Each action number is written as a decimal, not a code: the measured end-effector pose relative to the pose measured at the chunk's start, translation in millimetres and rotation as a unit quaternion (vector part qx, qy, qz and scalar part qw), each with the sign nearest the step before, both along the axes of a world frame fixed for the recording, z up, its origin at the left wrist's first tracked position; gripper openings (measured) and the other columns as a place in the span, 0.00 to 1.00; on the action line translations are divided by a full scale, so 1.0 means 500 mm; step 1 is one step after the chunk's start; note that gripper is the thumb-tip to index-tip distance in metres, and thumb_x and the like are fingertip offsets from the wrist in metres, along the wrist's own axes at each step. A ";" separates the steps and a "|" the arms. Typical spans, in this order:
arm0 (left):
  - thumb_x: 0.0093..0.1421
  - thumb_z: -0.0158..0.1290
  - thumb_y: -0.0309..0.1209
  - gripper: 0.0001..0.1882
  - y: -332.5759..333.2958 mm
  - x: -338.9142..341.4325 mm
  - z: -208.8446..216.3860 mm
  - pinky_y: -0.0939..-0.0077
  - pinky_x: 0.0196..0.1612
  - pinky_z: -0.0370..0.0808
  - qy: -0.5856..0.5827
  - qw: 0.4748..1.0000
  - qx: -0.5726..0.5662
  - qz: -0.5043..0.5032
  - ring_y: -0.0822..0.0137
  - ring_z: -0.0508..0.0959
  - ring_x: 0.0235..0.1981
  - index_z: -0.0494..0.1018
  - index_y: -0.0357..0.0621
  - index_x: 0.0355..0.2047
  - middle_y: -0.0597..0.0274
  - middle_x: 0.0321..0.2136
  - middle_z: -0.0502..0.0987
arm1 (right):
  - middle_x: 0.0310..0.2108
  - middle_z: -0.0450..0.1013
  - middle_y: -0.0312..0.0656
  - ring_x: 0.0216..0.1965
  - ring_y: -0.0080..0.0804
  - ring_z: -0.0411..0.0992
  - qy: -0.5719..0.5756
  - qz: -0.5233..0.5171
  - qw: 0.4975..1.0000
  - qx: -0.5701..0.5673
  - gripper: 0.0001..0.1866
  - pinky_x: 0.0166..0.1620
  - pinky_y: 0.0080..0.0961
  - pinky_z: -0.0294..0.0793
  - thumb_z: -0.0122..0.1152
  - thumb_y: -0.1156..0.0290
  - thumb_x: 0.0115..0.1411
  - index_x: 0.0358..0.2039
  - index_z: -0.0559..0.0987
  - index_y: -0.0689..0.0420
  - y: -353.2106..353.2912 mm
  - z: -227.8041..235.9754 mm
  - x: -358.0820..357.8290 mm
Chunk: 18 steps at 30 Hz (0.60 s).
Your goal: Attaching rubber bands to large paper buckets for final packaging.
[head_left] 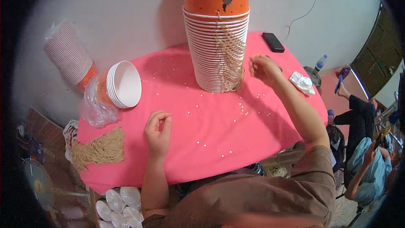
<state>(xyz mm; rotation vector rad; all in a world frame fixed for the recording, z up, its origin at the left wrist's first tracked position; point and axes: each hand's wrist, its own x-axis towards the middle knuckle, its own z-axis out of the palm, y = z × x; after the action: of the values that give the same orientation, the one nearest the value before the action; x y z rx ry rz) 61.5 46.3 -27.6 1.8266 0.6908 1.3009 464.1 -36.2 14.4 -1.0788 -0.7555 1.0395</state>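
Our right hand (265,69), fingers pinched, reaches at strings (230,55) hanging on cup stack (216,55); left hand (158,130) rests curled, empty, on table (219,131).

Clear plastic bag (95,107) wraps the fallen cups; dark phone (273,42) lies top right

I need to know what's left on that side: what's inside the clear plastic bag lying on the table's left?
The clear plastic bag holds a short stack of orange bowls on its side, white insides facing out of the open end. How many are nested there cannot be counted; crumpled plastic hides the bottoms.
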 end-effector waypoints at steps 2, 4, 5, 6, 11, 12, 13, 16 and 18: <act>0.58 0.53 0.19 0.04 -0.001 -0.001 -0.002 0.79 0.43 0.72 0.014 1.000 0.019 -0.008 0.70 0.75 0.37 0.74 0.33 0.34 0.60 0.34 0.74 | 0.24 0.72 0.35 0.20 0.24 0.71 -0.004 0.008 0.999 -0.044 0.04 0.25 0.20 0.74 0.53 0.70 0.63 0.32 0.72 0.55 -0.024 -0.013 -0.047; 0.58 0.53 0.19 0.04 -0.002 0.001 -0.001 0.78 0.42 0.73 0.025 0.999 0.024 -0.007 0.70 0.75 0.36 0.74 0.34 0.34 0.59 0.34 0.74 | 0.24 0.71 0.34 0.22 0.22 0.71 -0.021 0.044 0.997 -0.066 0.04 0.26 0.19 0.74 0.53 0.70 0.64 0.33 0.73 0.56 -0.045 -0.012 -0.114; 0.58 0.53 0.19 0.04 -0.001 0.001 -0.002 0.78 0.42 0.73 0.035 0.999 0.028 -0.006 0.69 0.75 0.36 0.74 0.34 0.34 0.59 0.34 0.74 | 0.25 0.71 0.33 0.23 0.21 0.71 -0.066 0.073 0.993 -0.069 0.04 0.27 0.19 0.74 0.53 0.71 0.64 0.34 0.74 0.56 -0.049 -0.015 -0.146; 0.58 0.53 0.19 0.04 0.002 -0.001 -0.005 0.78 0.42 0.73 0.037 0.999 0.028 -0.006 0.69 0.75 0.36 0.74 0.34 0.34 0.59 0.34 0.74 | 0.25 0.70 0.33 0.24 0.20 0.71 -0.110 0.101 0.986 -0.072 0.04 0.28 0.19 0.74 0.52 0.72 0.64 0.35 0.74 0.56 -0.052 -0.005 -0.183; 0.59 0.53 0.21 0.06 0.026 0.003 -0.024 0.78 0.43 0.73 0.054 0.998 -0.029 0.010 0.70 0.75 0.37 0.73 0.34 0.37 0.60 0.34 0.75 | 0.30 0.71 0.35 0.33 0.23 0.70 -0.445 0.198 0.865 0.118 0.04 0.36 0.25 0.73 0.54 0.74 0.62 0.36 0.72 0.61 0.000 -0.033 -0.338; 0.59 0.53 0.21 0.06 0.032 -0.003 -0.025 0.78 0.43 0.73 0.054 0.998 -0.029 0.014 0.70 0.75 0.37 0.73 0.34 0.37 0.60 0.34 0.75 | 0.32 0.71 0.37 0.34 0.26 0.70 -0.448 0.229 0.859 0.099 0.06 0.39 0.26 0.73 0.55 0.75 0.61 0.38 0.72 0.62 0.012 -0.019 -0.371; 0.60 0.53 0.21 0.07 0.039 -0.007 -0.027 0.79 0.43 0.72 0.014 0.998 -0.054 0.008 0.72 0.75 0.38 0.73 0.34 0.40 0.62 0.35 0.74 | 0.33 0.71 0.39 0.35 0.28 0.70 -0.450 0.259 0.851 0.080 0.08 0.41 0.26 0.73 0.55 0.75 0.60 0.39 0.71 0.62 0.024 -0.004 -0.399; 0.62 0.53 0.22 0.10 0.075 -0.025 -0.030 0.81 0.45 0.71 -0.081 0.991 -0.104 0.020 0.74 0.74 0.40 0.71 0.34 0.44 0.64 0.37 0.74 | 0.40 0.71 0.47 0.40 0.36 0.71 -0.476 0.226 0.839 0.139 0.15 0.47 0.31 0.73 0.57 0.73 0.59 0.47 0.71 0.62 0.089 -0.012 -0.463; 0.64 0.51 0.24 0.11 0.088 -0.040 -0.013 0.82 0.45 0.70 -0.156 0.976 -0.149 0.033 0.76 0.73 0.40 0.69 0.35 0.46 0.65 0.38 0.73 | 0.43 0.70 0.50 0.42 0.40 0.71 -0.486 0.185 0.837 0.169 0.19 0.49 0.33 0.72 0.58 0.72 0.59 0.50 0.70 0.63 0.155 -0.047 -0.496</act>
<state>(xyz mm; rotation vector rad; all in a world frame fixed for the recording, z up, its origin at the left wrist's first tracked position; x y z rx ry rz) 41.7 90.2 -33.9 1.3340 0.7333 1.4039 216.3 41.5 -9.0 -1.1417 -1.9588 0.5603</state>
